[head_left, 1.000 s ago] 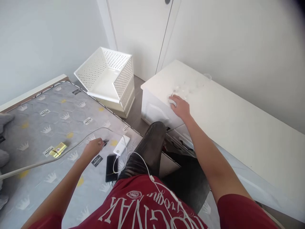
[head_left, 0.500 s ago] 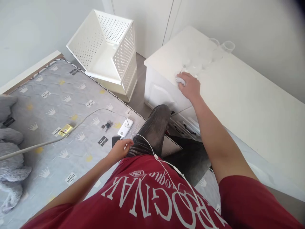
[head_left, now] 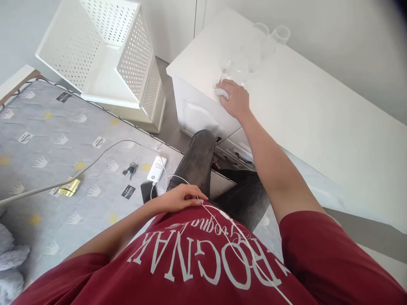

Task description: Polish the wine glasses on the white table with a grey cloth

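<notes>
On the white cabinet top (head_left: 318, 110), my right hand (head_left: 233, 99) is closed around a small white object (head_left: 222, 93); its kind is hard to make out. Just beyond the fingers stand several clear glasses (head_left: 241, 59), faint against the white surface. Down at my waist, my left hand (head_left: 181, 198) pinches a thin white cable (head_left: 216, 208) near its small joint, in front of the red shirt. The cable runs up over the shirt and back toward a white power bank (head_left: 157, 168). Beside the power bank lies a black phone (head_left: 146, 191), partly hidden.
A white perforated basket (head_left: 130, 76) stands between the bed and the cabinet. Keys (head_left: 130, 170) and a yellow packet (head_left: 70, 186) lie on the patterned mattress (head_left: 104, 169). A thick grey cable (head_left: 34, 192) crosses it. A grey plush toy (head_left: 12, 254) sits at lower left.
My left hand has moved right, from beside the power bank to the cable's joint at the shirt. My right hand still grips the white object. The whole view has shifted.
</notes>
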